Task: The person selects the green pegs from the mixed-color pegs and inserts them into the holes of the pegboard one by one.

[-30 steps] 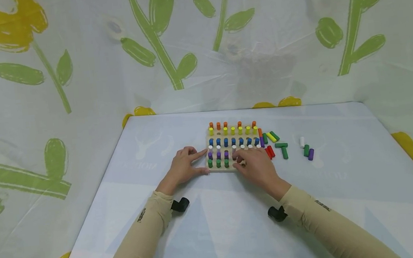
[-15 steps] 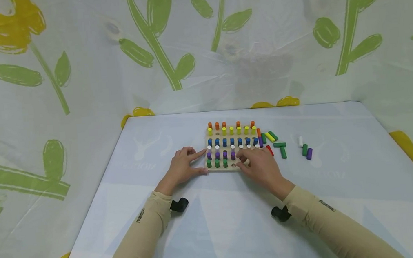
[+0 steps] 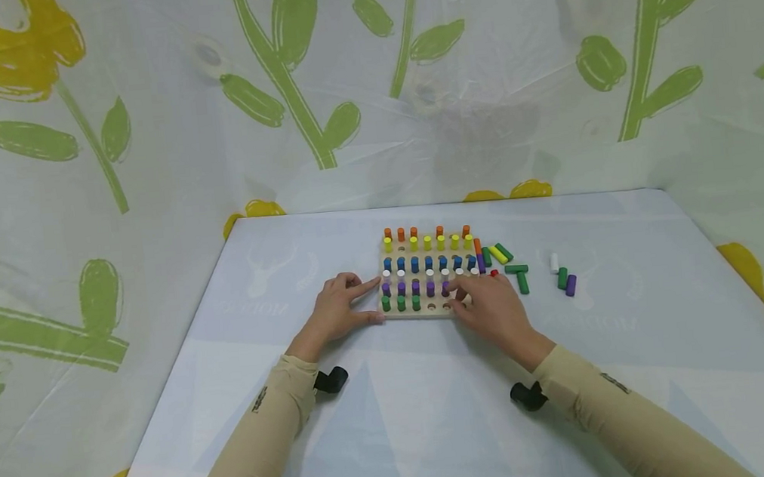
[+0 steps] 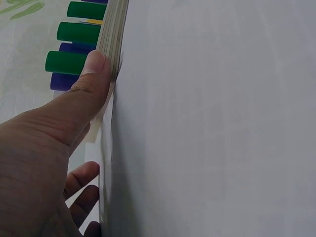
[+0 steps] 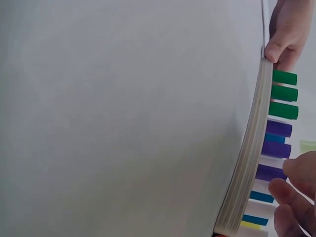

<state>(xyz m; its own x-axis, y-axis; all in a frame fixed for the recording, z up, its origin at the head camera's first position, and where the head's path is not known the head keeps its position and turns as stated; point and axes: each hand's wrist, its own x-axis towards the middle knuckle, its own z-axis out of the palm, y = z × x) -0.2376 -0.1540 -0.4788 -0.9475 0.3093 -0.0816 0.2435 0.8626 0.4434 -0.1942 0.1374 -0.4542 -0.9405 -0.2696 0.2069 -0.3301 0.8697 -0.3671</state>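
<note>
A wooden peg board [image 3: 423,313] stands on the table with upright coloured pegs in rows. My left hand [image 3: 335,308] is at its left edge, index finger and thumb straight and apart. In the left wrist view the thumb [image 4: 91,74] rests against the board's edge beside a green peg [image 4: 66,62]. My right hand [image 3: 493,308] is over the near right part of the board. Its thumb and fingertips pinch the top of a purple peg [image 5: 269,172] standing in the purple row. Holes in the near row show beside the green pegs; the hand hides the board's right corner.
Loose green, yellow, orange, purple and red pegs lie just right of the board, among them a green peg [image 3: 522,283]. Farther right lie a white peg [image 3: 554,262], a green peg [image 3: 563,278] and a purple peg [image 3: 571,285]. A patterned curtain [image 3: 373,141] rises behind the table.
My right hand has moved a little to the right along the purple row, uncovering more upright purple pegs and near-row holes. My left hand has stayed at the board's left edge.
</note>
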